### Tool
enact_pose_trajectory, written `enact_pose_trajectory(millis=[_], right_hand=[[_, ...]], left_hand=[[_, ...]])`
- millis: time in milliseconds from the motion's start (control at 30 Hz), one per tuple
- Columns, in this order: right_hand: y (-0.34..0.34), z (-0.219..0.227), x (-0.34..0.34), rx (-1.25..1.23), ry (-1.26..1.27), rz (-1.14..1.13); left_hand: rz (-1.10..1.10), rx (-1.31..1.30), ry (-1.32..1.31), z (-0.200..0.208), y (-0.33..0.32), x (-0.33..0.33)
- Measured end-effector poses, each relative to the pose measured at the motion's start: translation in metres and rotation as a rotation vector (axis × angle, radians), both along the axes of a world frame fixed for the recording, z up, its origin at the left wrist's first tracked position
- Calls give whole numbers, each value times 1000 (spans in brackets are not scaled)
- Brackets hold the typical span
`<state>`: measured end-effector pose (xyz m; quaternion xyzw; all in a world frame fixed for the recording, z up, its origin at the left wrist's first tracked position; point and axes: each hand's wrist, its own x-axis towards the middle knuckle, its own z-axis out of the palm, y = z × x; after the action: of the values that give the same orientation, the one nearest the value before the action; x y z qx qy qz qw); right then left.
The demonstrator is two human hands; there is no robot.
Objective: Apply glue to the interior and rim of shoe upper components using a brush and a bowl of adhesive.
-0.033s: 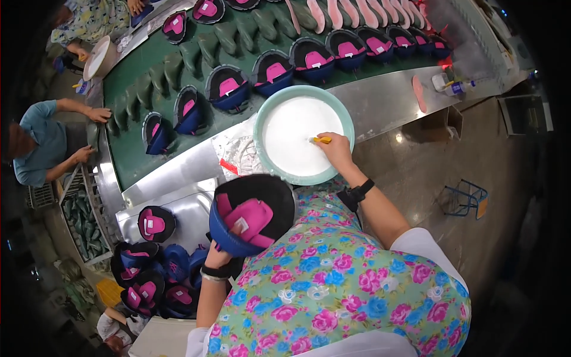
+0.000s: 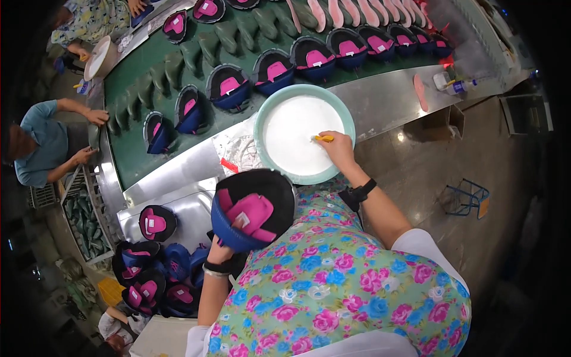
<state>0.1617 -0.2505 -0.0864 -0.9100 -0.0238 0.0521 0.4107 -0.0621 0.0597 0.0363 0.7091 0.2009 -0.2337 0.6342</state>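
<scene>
My left hand [image 2: 220, 252] grips a blue shoe upper [image 2: 234, 232] from below, just in front of my apron. Its black lining and pink tongue face up, with a small white label inside. Over a pale green basin [image 2: 260, 146] of white liquid [image 2: 295, 128], my right hand [image 2: 339, 149] pinches the yellow handle of a small tool, seemingly a brush [image 2: 324, 138]. The tool's tip meets the white surface, so its end cannot be made out. The basin stands at the near edge of the workbench, beyond the shoe upper.
Blue shoe uppers [image 2: 228, 88] line a green conveyor belt [image 2: 128, 160], along with dark shoe lasts [image 2: 173, 68] and pink insoles [image 2: 351, 12]. More uppers [image 2: 143, 291] are heaped at lower left. Co-workers [image 2: 41, 143] stand across the belt's left end. A blue-framed stool [image 2: 470, 199] is right.
My left hand and the shoe upper have risen slightly toward the basin. My right hand stays in nearly the same place over the white liquid.
</scene>
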Motion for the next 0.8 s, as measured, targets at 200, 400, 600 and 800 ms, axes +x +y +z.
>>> enact_pose_trajectory(millis=[200,400,600,800], right_hand=[[8,96,3,351,-18,38],[45,148,-9,615,121,344],[22,98,2,436,59,80],[32,95,-18,193,-25,59]], left_hand=[[111,-75,-127,-25,-35,71],[181,-179,-284,-41,-60,86],[265,-230,-362,-32,-63,93],[523,-316,-356,-40,-57,101]])
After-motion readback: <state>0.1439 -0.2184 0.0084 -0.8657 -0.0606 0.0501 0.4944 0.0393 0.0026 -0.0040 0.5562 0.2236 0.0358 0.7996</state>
